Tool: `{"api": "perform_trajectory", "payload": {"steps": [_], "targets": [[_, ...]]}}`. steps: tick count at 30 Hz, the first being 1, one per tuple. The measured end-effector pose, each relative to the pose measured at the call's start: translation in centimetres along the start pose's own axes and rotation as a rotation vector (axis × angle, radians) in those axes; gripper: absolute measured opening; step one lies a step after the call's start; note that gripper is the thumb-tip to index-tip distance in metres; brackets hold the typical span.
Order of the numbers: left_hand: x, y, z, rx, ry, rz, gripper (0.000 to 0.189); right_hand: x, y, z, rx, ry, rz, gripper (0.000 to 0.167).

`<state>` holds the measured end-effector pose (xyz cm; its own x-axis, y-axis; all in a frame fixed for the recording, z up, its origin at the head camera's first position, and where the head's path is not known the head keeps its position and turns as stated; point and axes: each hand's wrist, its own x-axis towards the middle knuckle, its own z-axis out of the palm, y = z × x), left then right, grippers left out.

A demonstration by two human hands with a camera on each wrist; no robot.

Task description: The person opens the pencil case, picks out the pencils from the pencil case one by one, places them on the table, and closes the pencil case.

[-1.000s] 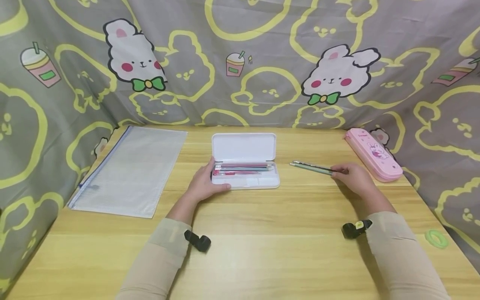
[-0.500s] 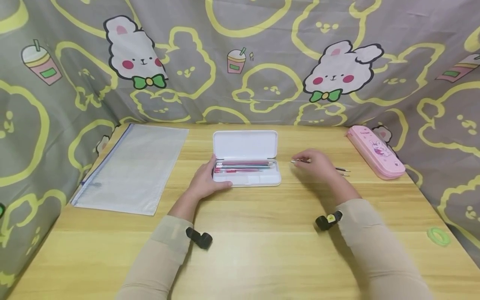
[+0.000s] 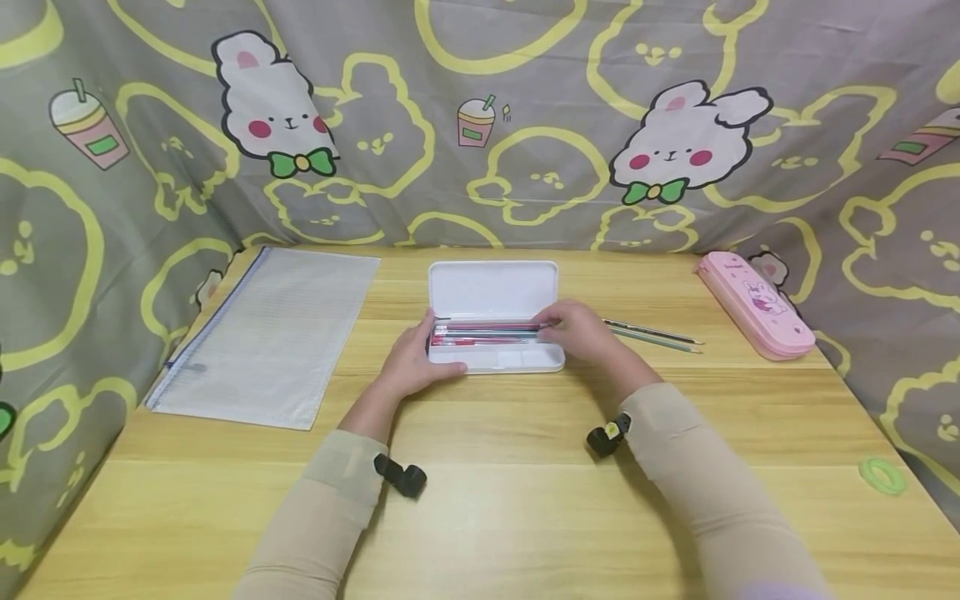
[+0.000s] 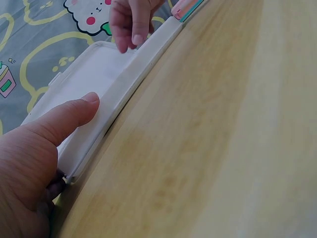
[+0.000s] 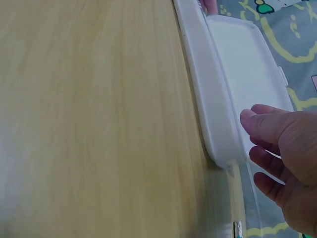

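Observation:
A white pencil case [image 3: 493,289] stands with its lid up in the middle of the table. Several pencils and a red pen [image 3: 465,341] lie in its tray. My left hand [image 3: 408,362] grips the left end, thumb along the front edge and fingers behind. Over the tray's right end is my right hand [image 3: 581,332], its loosely bent fingers right at the pencil ends. The right wrist view shows nothing between thumb and fingers of that right hand [image 5: 292,153]. Two pencils [image 3: 660,337], one dark and one green, lie on the table just right of the case, partly behind the right hand.
A clear mesh zip pouch [image 3: 270,333] with a blue edge lies flat at the left. On the back right sits a pink pencil case [image 3: 756,307] with a rabbit picture. A green ring [image 3: 882,476] is near the right edge. A patterned curtain [image 3: 540,108] hangs behind the table.
My right hand has let go of the dark and green pencils, leaving them on the table, and has moved left to the white case's tray. The left hand keeps its grip.

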<state>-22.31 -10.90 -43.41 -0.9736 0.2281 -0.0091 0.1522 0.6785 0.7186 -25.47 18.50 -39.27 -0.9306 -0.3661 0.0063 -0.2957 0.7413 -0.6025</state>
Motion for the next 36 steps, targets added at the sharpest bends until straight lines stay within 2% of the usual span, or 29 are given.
{"api": "perform_trajectory", "payload": {"steps": [7,21,31,36], "targets": [[0.0,0.1,-0.1,0.003,-0.011,-0.011,0.119,1.1,-0.3,0.8,-0.085,-0.051,0.009,0.024],[0.0,0.1,-0.1,0.007,-0.019,-0.029,0.119,1.6,-0.6,1.4,-0.274,-0.052,-0.042,0.026],[0.0,0.1,-0.1,0.000,-0.012,-0.018,0.119,1.5,0.1,1.6,-0.197,-0.030,-0.066,0.024],[-0.1,0.1,-0.1,0.001,-0.013,-0.024,0.119,1.2,0.3,1.1,-0.075,-0.055,-0.009,0.025]]}}
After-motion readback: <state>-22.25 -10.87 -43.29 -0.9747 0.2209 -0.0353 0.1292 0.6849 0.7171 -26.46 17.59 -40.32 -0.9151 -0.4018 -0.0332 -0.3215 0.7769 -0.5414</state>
